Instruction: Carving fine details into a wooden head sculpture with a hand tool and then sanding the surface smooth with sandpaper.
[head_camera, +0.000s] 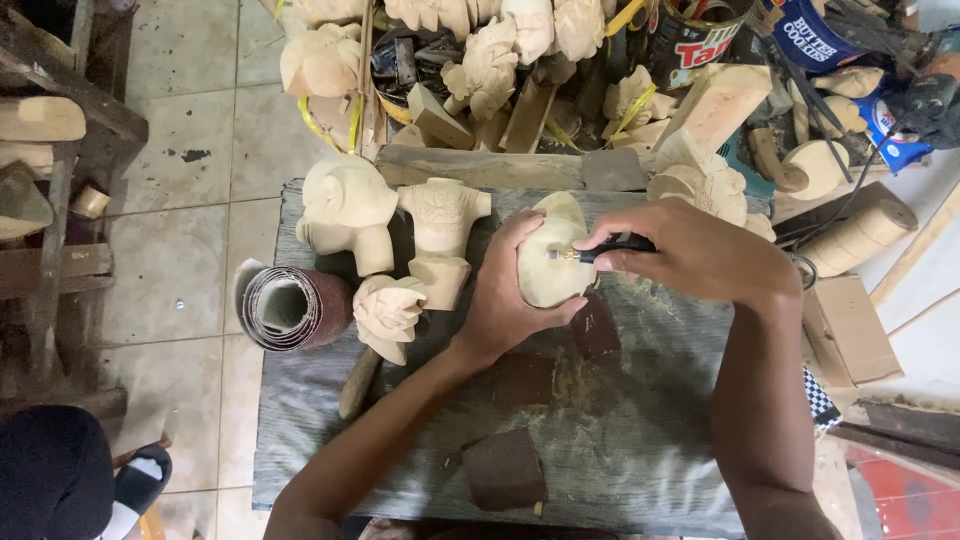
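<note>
Pale rounded wood carving (548, 262) sits near the middle of the desk (640, 440), toward its far edge, gripped by the left hand (505, 290), whose fingers wrap its left side. Right hand (700, 255) is clamped on a slim black rotary tool (605, 251), its metal tip touching the carving. Just left stand an elephant-like carving (345, 210) and a torso-shaped carving (442, 235). A sandpaper roll (290, 307) lies at the desk's left edge; dark sandpaper pieces (503, 468) lie nearer the front.

I see a pale, matt, smooth wood carving (548, 262); at seven o'clock, rough brown sandpaper pieces (503, 467) on grey weathered board (640, 440).
</note>
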